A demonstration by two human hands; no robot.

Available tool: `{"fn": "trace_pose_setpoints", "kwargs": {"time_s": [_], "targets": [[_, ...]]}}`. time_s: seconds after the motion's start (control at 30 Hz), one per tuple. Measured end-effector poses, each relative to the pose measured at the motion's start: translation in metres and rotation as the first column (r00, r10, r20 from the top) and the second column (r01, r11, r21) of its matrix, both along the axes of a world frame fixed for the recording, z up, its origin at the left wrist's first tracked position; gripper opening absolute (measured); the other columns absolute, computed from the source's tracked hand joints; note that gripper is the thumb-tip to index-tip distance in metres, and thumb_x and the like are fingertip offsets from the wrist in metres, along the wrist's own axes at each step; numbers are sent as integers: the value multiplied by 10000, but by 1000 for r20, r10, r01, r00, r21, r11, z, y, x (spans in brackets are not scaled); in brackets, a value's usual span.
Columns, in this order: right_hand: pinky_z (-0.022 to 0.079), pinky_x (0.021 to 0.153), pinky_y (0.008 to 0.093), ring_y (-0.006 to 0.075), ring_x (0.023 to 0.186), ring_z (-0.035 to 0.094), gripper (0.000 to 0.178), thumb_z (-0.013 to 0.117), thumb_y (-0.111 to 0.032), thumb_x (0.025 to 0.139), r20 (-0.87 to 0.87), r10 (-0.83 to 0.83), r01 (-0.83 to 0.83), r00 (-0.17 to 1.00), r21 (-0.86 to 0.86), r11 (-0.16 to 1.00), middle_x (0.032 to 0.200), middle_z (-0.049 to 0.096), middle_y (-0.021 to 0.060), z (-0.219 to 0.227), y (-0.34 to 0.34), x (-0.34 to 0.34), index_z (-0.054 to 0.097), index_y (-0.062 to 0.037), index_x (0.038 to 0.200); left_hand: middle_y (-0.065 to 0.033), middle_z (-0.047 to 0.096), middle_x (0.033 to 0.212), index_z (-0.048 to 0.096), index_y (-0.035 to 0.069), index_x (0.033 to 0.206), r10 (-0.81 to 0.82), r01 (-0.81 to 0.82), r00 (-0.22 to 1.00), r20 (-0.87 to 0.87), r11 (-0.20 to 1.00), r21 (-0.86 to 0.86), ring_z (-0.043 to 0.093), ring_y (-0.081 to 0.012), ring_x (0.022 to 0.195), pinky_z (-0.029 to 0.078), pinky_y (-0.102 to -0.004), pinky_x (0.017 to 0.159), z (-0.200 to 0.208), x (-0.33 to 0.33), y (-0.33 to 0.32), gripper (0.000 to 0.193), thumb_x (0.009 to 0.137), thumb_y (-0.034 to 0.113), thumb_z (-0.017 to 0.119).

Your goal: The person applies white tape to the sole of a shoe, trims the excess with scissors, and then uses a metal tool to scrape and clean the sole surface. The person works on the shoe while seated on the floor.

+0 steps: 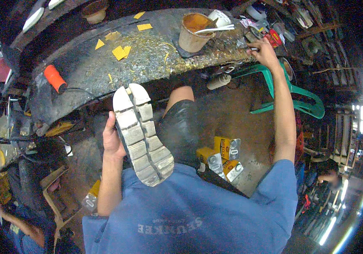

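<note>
Shoe (137, 135), sole outward, best kept steady in left hand (114, 137); right hand (264, 53), worktop's (80, 63) right end, pinching slim object (254, 49).

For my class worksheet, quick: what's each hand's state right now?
Left hand: holding a shoe.
Right hand: partly curled at a small slim object; grip cannot be told.

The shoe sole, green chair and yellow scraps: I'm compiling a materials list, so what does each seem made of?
Shoe sole: probably rubber or foam, matte off-white, judging by its thick grooved blocks. Green chair: likely moulded plastic, fairly smooth, given its even colour and rounded edges. Yellow scraps: perhaps foam or rubber sheet, matte, finely dotted; too small to be sure.
</note>
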State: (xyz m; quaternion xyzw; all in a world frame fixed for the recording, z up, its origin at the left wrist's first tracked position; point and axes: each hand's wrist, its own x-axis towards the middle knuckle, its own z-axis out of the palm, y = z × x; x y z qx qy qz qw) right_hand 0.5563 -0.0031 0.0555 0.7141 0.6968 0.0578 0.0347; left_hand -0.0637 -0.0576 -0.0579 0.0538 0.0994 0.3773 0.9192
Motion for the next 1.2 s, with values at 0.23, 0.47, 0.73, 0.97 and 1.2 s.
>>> {"fn": "trace_pose_setpoints", "kwargs": {"time_s": [0.23, 0.47, 0.73, 0.97, 1.2], "targets": [[493, 1092, 472, 385, 1155, 672, 351, 790, -189, 837, -14, 29, -25, 999, 218, 976, 1238, 729, 193, -3, -10, 27, 793, -112, 1179, -169, 639, 1439, 539, 46, 1491, 65, -65, 998, -17, 998, -4, 635, -354, 1296, 496, -537, 1122, -10, -9, -6, 626, 1034, 469, 606], [526, 1043, 387, 312, 1165, 705, 307, 590, -140, 972, -93, -171, 195, 981, 427, 883, 1159, 763, 159, 15, -32, -4, 775, -87, 1211, -147, 693, 1360, 597, 3, 1430, 47, -46, 998, -28, 999, 27, 689, -307, 1219, 533, -501, 1087, -12, 3, -2, 578, 992, 359, 721], [483, 747, 272, 161, 849, 624, 499, 446, -356, 1115, -797, 347, 274, 494, 522, 808, 980, 720, 113, 7, -137, -320, 752, 38, 1122, -198, 663, 1384, 534, -8, 1477, 34, -28, 997, -64, 996, 90, 680, -331, 1232, 534, -504, 1096, 24, 18, 6, 718, 961, 448, 739], [386, 906, 358, 255, 1115, 449, 450, 495, -511, 1087, -642, 279, -16, 714, 384, 923, 1321, 594, 100, 6, -149, -443, 803, -220, 1237, -200, 657, 1382, 519, -33, 1472, 35, -11, 982, -188, 992, 127, 668, -318, 1245, 538, -470, 1090, 26, 12, -6, 739, 958, 448, 743], [380, 896, 366, 259, 1116, 427, 435, 535, -547, 1053, -538, 290, -61, 792, 402, 914, 1324, 578, 86, 9, -146, -451, 816, -257, 1212, -166, 666, 1364, 496, -25, 1482, 53, -25, 981, -186, 988, 152, 677, -273, 1226, 534, -433, 1083, 34, 2, -5, 740, 945, 404, 771]]}}
